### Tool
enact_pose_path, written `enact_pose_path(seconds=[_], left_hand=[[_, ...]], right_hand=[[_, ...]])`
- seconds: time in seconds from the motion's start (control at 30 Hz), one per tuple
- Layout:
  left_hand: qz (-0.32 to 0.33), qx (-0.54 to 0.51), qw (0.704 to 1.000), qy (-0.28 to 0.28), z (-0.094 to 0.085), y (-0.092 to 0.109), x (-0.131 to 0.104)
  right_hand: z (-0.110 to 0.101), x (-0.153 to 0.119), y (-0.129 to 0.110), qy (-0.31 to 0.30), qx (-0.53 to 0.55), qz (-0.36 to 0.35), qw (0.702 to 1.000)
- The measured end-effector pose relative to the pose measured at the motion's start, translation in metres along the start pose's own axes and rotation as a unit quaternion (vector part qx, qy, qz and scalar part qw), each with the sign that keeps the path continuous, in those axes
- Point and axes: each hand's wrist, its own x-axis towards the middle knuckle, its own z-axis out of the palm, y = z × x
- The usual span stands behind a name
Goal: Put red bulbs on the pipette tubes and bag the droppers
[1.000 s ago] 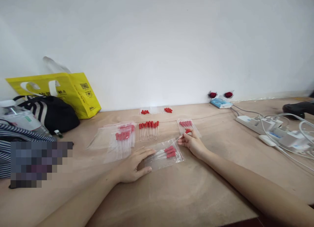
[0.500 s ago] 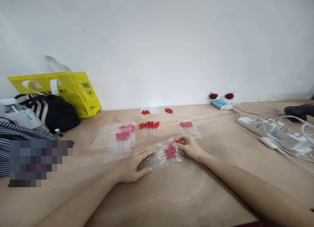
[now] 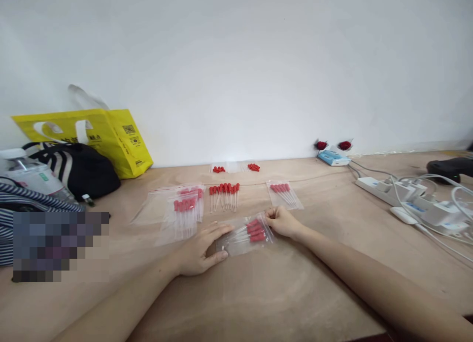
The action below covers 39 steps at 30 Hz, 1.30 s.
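A clear plastic bag [image 3: 242, 236] holding several red-capped droppers lies on the table between my hands. My right hand [image 3: 283, 221] pinches the bag's right edge near its top corner. Fingers apart, my left hand [image 3: 205, 248] rests flat at the bag's left end, touching it. Behind, several loose droppers [image 3: 224, 195] with red bulbs lie in a row. Filled bags [image 3: 185, 211] overlap at the left, and another filled bag [image 3: 284, 194] lies to the right. Red bulbs [image 3: 219, 169] sit near the wall beside a clear bag.
A yellow bag [image 3: 127, 145], a black bag [image 3: 88, 169] and a bottle [image 3: 33, 174] stand at the left. Power strips [image 3: 417, 199] with chargers and cables lie at the right, near a blue pack [image 3: 333, 157].
The bag's right edge has flattened, and its droppers show more plainly. My right hand's fingers have drawn closer together at the bag's edge. My left hand has barely moved.
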Motion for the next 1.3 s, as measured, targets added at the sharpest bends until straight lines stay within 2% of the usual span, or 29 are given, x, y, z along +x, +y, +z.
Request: enact_pose_path(seconds=[0.07, 0.17, 0.3, 0.37, 0.6, 0.8, 0.93, 1.03, 1.17, 1.27, 1.3], left_hand=[[0.008, -0.001, 1.0, 0.002, 0.0, 0.0, 0.001], [0.024, -0.002, 1.0, 0.006, -0.001, 0.001, 0.002], [0.023, -0.009, 1.0, 0.004, -0.003, 0.004, 0.002], [0.016, -0.011, 1.0, -0.001, -0.005, 0.007, 0.002], [0.012, -0.017, 1.0, -0.009, -0.008, 0.009, 0.0], [0.028, -0.031, 0.999, -0.002, -0.006, 0.006, -0.001], [0.022, -0.031, 0.999, -0.004, -0.007, 0.007, -0.001], [0.016, -0.022, 1.0, -0.005, -0.008, 0.008, -0.001], [0.023, -0.018, 1.0, -0.009, -0.008, 0.008, 0.0], [0.021, -0.019, 1.0, -0.009, -0.008, 0.008, 0.001], [0.015, -0.018, 1.0, -0.011, -0.008, 0.008, 0.001]], right_hand=[[-0.004, 0.001, -0.002, 0.001, -0.024, 0.01, 1.0], [-0.01, 0.011, -0.005, 0.034, -0.047, 0.015, 0.998], [-0.013, 0.046, -0.007, 0.1, -0.091, -0.015, 0.991], [-0.01, 0.068, -0.009, 0.113, -0.114, -0.032, 0.987], [0.012, 0.129, -0.02, 0.084, -0.147, -0.049, 0.984], [0.022, 0.15, -0.017, 0.077, -0.119, -0.016, 0.99], [0.02, 0.143, -0.015, 0.094, -0.05, 0.008, 0.994], [0.008, 0.122, -0.017, 0.115, 0.019, -0.005, 0.993], [-0.017, 0.076, -0.015, 0.183, 0.1, -0.051, 0.977], [-0.035, 0.037, -0.006, 0.267, 0.197, -0.094, 0.939], [-0.039, 0.025, -0.002, 0.273, 0.207, -0.095, 0.935]])
